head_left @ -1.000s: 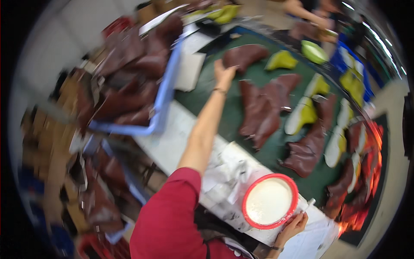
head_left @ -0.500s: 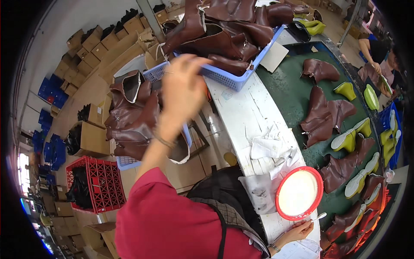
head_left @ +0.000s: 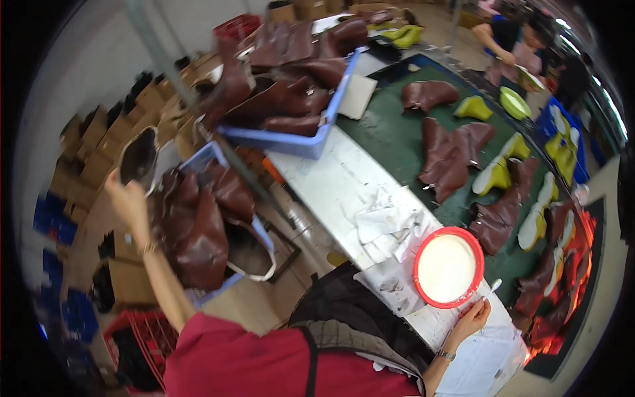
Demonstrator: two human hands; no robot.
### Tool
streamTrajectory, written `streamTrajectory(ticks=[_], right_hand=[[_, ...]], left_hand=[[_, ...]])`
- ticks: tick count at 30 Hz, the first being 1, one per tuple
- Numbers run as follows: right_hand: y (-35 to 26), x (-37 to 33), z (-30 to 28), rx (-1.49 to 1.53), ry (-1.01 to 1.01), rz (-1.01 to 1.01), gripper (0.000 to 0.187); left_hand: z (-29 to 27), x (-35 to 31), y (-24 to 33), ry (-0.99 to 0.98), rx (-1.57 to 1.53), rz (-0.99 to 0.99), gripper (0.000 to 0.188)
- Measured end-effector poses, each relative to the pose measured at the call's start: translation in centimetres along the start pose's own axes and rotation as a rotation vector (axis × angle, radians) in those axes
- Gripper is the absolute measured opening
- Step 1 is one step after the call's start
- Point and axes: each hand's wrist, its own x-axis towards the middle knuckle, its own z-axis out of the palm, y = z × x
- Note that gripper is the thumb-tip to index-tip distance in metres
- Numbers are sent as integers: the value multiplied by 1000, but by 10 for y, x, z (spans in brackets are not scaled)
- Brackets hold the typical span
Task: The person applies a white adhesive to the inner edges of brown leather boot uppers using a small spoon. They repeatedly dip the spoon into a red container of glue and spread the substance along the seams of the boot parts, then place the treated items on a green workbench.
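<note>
My left hand point(head_left: 129, 206) is out at the far left, fingers closed on the edge of a brown boot upper point(head_left: 155, 173) whose pale-rimmed opening faces up. More brown boot uppers point(head_left: 198, 231) are piled beside it in a low blue crate point(head_left: 263, 241). In my right hand point(head_left: 473, 320), near the front of the white bench, is a slim stick-like brush with a white tip point(head_left: 495, 286). Just beyond that hand stands a red-rimmed tub point(head_left: 448, 268) of creamy white liquid.
A blue basket point(head_left: 311, 144) heaped with boot uppers stands on the white bench point(head_left: 331, 178). Crumpled paper point(head_left: 390, 228) lies by the tub. Across the green surface point(head_left: 390, 149) are boot uppers and yellow-green soles point(head_left: 499, 173). Another person point(head_left: 512, 56) works at the far right.
My left hand has swung left and down from near the basket to a boot upper, which is now shifted left and raised. The view has turned; my right hand stays by the tub.
</note>
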Motion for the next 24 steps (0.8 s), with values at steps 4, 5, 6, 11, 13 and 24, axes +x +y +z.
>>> streamTrajectory(ticks=[4,5,6,11,13,24], right_hand=[[16,7,7,53,-33,-27,16],[17,4,4,68,-38,-4,15],[9,1,0,81,-32,6,13],[9,0,-1,98,35,-3,16],[5,0,7,124,24,2,16],[-9,0,7,131,-4,15,16]], left_hand=[[-131,-4,139,114,-193,191,36],[-139,5,166,118,-331,379,32],[-143,9,186,48,-401,471,31],[-142,-6,320,-587,-690,955,36],[-109,-24,368,-918,-537,1225,35],[158,-262,484,-1384,-758,881,71]])
